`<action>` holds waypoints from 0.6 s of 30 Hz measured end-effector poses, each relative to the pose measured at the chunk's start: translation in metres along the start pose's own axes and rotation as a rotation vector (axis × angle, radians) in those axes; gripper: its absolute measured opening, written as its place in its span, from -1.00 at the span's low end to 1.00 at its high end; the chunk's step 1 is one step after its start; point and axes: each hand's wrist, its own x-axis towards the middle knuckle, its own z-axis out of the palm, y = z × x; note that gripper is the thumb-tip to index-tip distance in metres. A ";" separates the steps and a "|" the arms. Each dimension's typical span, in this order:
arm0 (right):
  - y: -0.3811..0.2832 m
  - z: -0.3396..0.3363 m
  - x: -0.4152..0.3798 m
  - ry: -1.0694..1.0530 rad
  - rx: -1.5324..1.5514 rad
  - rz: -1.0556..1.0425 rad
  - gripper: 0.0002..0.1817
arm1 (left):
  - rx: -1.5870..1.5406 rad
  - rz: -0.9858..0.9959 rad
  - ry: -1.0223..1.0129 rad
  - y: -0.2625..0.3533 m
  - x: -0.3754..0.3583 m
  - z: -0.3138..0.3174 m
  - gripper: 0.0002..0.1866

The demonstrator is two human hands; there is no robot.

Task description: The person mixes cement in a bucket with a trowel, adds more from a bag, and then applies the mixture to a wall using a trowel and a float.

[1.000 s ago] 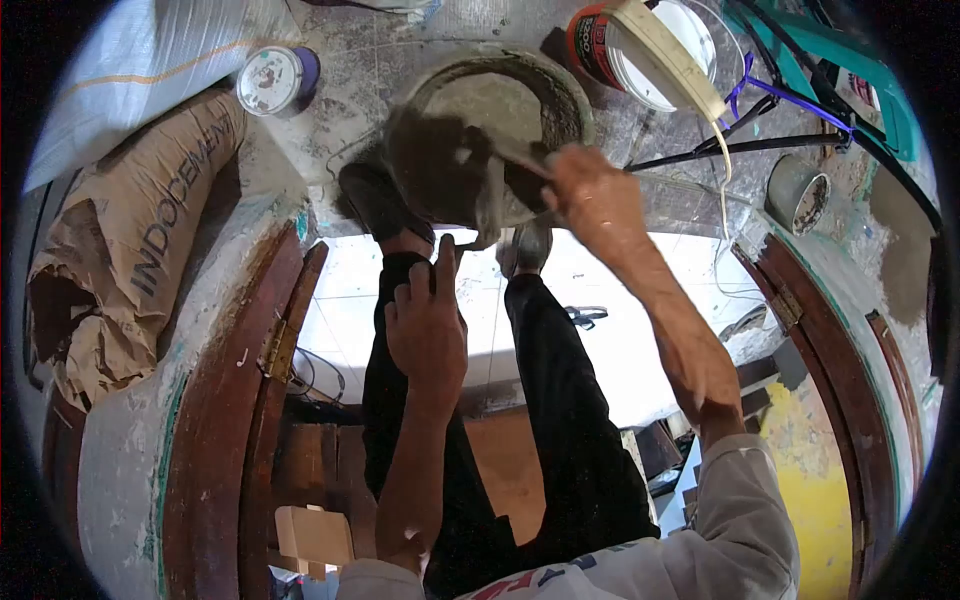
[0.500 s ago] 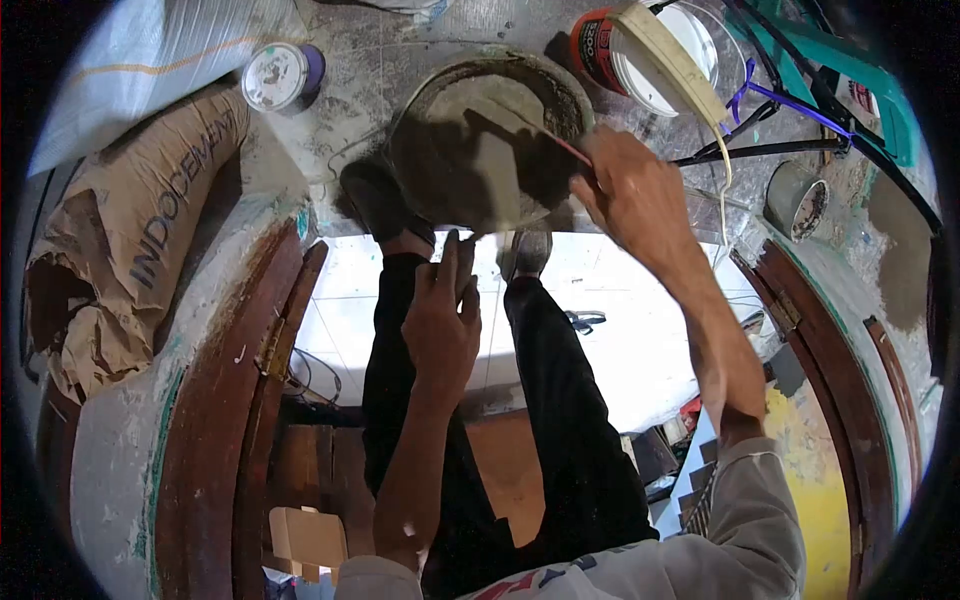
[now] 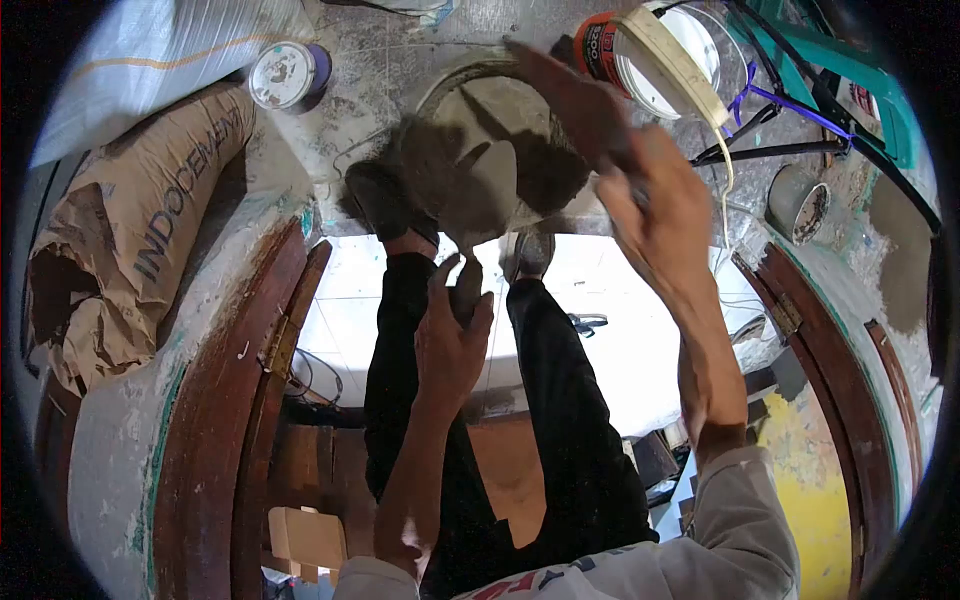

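A round tub (image 3: pixel 410 150) of wet grey mortar (image 3: pixel 545 120) stands on the ledge before me, with dark shadows across it. In my left hand (image 3: pixel 448 345) is the handle of a pointing trowel (image 3: pixel 492 185), its rounded grey blade over the tub's near side. My right hand (image 3: pixel 668 210) grips a long, flat brownish plastering trowel (image 3: pixel 570 95), smeared by motion. That blade is raised over the tub's right side and slants away up and left. Fingers of both hands are wrapped round their tools.
On the left lie a torn paper cement bag (image 3: pixel 180 200) and a white sack (image 3: pixel 160 70), near a small lidded can (image 3: pixel 285 77). To the right are a paint bucket (image 3: pixel 600 55), a metal tin (image 3: pixel 800 205) and black bars (image 3: pixel 770 150). My shoes (image 3: pixel 385 205) stand at the ledge.
My right hand has lifted the plastering trowel out of the tub and turned its flat face into view. The pointing trowel's blade has turned to show its face over the tub.
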 end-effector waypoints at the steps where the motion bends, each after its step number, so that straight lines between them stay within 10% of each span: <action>1: -0.010 -0.004 -0.003 0.003 -0.002 -0.007 -0.69 | -0.003 0.004 0.006 0.001 0.000 0.000 -0.46; 4: -0.025 0.025 -0.017 0.404 0.404 0.155 -0.74 | -0.166 -0.292 -0.100 -0.001 -0.005 -0.004 -0.50; 5: 0.003 0.065 -0.025 0.352 0.148 0.015 -0.73 | -0.202 -0.226 -0.061 -0.007 -0.005 -0.003 -0.53; 7: 0.022 0.109 -0.041 -0.088 0.273 0.468 -0.79 | -0.230 -0.166 -0.057 -0.006 -0.018 -0.007 -0.56; 9: 0.014 0.112 -0.044 0.180 0.427 0.345 -0.83 | -0.460 -0.439 -0.080 -0.001 -0.007 -0.011 -0.63; 18: 0.026 0.080 -0.080 -0.026 -0.425 -0.218 -0.42 | -0.826 -0.525 0.032 0.001 -0.012 -0.009 -0.56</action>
